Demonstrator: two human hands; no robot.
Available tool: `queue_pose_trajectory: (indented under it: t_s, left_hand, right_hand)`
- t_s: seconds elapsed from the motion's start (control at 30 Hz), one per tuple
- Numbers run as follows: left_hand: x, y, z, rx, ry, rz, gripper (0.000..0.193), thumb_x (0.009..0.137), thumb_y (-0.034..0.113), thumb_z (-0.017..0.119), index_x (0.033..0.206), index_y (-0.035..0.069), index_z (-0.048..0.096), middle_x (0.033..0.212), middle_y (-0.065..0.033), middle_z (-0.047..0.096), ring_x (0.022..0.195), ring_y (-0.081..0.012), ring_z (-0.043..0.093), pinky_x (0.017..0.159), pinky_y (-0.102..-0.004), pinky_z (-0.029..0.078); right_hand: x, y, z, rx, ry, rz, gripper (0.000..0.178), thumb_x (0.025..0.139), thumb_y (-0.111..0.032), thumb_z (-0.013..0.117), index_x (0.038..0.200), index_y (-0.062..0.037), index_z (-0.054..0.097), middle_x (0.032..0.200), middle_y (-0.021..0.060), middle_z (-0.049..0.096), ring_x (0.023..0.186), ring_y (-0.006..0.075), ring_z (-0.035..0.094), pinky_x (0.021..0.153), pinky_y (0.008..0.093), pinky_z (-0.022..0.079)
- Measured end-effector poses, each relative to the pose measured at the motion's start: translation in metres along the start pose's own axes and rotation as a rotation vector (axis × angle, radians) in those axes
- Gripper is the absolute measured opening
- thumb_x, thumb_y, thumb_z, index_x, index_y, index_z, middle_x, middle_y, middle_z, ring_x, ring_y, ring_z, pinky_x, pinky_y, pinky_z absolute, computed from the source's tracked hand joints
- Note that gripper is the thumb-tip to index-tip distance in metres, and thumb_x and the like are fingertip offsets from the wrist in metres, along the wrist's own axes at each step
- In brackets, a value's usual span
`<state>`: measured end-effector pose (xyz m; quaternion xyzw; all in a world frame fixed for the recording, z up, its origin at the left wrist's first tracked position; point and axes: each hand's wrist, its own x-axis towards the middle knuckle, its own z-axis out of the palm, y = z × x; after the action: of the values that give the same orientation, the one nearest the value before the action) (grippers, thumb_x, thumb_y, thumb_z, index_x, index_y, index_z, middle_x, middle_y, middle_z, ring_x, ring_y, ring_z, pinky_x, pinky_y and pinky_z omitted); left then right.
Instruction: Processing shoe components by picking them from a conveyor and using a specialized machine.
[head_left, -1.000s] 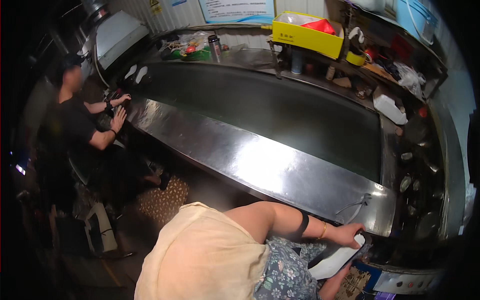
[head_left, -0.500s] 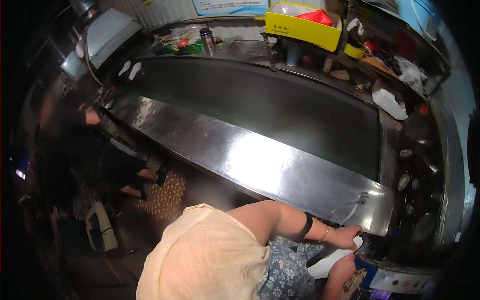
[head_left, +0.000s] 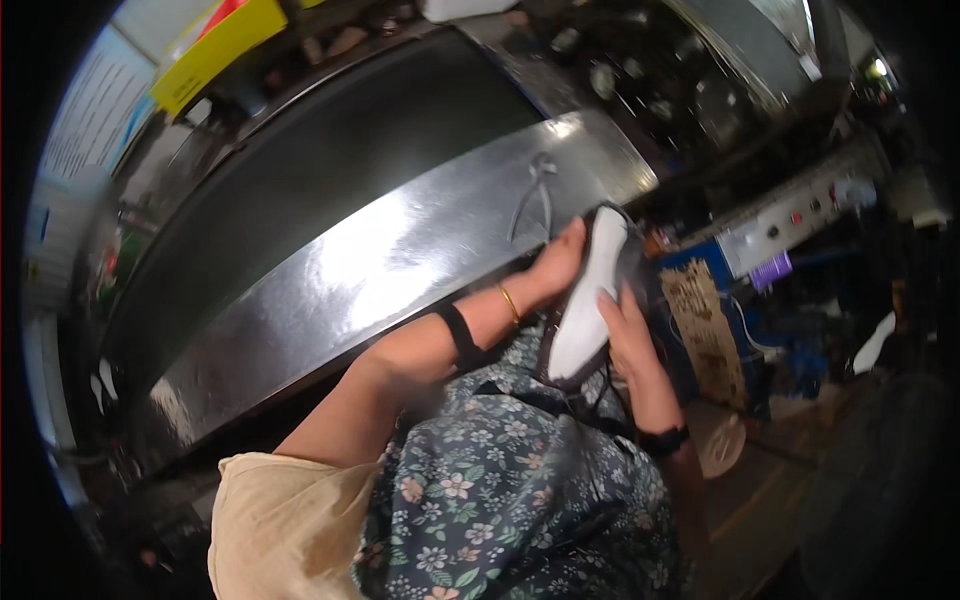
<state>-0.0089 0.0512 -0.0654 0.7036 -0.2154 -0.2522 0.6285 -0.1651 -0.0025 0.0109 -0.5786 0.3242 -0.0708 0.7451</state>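
A dark shoe point(head_left: 590, 295) with a white underside lies bottom up over my lap, tilted with its upper end toward the metal bench. Around the edge of that upper end, my left hand point(head_left: 560, 262) is closed on the shoe. My right hand point(head_left: 630, 335) grips the opposite side near the middle, its thumb along the white underside. Fingers under the shoe are hidden. A floral apron point(head_left: 480, 490) covers my lap just below the shoe. Close beyond my left hand, a pair of metal pincers point(head_left: 537, 195) rests on the bench.
The shiny metal bench edge point(head_left: 300, 300) borders a dark conveyor belt point(head_left: 330, 150). At right stands a blue machine with a control panel point(head_left: 780, 225), a purple object point(head_left: 770, 270) and worn cardboard point(head_left: 703, 315). A white sole-shaped piece point(head_left: 875, 343) shows farther right.
The view has swung to the right, bringing the machine further in. The shoe's white underside now shows at full length, and my right hand lies along its side.
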Motion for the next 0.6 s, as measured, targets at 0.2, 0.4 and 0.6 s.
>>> queue_pose_trajectory:
  t_s: [0.2, 0.4, 0.6]
  left_hand:
    - [-0.007, 0.1, -0.022, 1.281, -0.288, 0.387, 0.042, 0.097, 0.03, 0.039, 0.08, 0.007, 0.07, 0.082, -0.0144, 0.07, 0.07, -0.0333, 0.069, 0.057, -0.044, 0.054]
    - [-0.026, 0.061, -0.064, 0.467, -0.74, 0.037, 0.072, 0.102, 0.04, 0.028, 0.147, -0.006, -0.005, 0.143, -0.0329, 0.034, 0.135, -0.0389, 0.035, 0.112, -0.0368, 0.028]
    - [-0.06, 0.07, -0.028, 0.673, -0.107, 0.159, 0.049, 0.098, 0.028, 0.042, 0.133, -0.007, 0.038, 0.103, -0.0294, 0.062, 0.092, -0.0459, 0.06, 0.08, -0.0503, 0.047]
  right_hand:
    - [-0.006, -0.008, 0.032, -0.509, 0.134, 0.001, 0.084, 0.094, -0.036, 0.058, 0.146, 0.0086, 0.01, 0.142, 0.0297, 0.037, 0.128, 0.0306, 0.042, 0.104, 0.0342, 0.035]
    - [-0.003, 0.023, 0.018, -0.207, -0.028, -0.334, 0.074, 0.097, -0.027, 0.055, 0.145, 0.0092, 0.012, 0.136, 0.0271, 0.043, 0.123, 0.0295, 0.046, 0.101, 0.0353, 0.038]
    - [0.0, 0.014, 0.02, -0.295, 0.106, -0.33, 0.073, 0.096, -0.023, 0.056, 0.146, 0.008, 0.012, 0.137, 0.0235, 0.043, 0.123, 0.0261, 0.045, 0.103, 0.0339, 0.037]
